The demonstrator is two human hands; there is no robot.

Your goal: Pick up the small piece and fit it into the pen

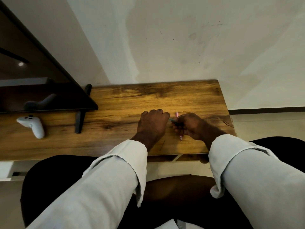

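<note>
At the far left of the frame a white controller lies on the wooden desk, below the dark monitor that fills the upper left on its black stand legs. Right of centre, the left hand rests knuckles-up on the desk with its fingers curled under, touching a teal pen whose end shows just beside it; whether it actually pinches that pen cannot be told. Just to the right, the right hand grips a bundle of pens, among them a pink pen that sticks out above and below the fist, its tip toward the desk's near edge.
</note>
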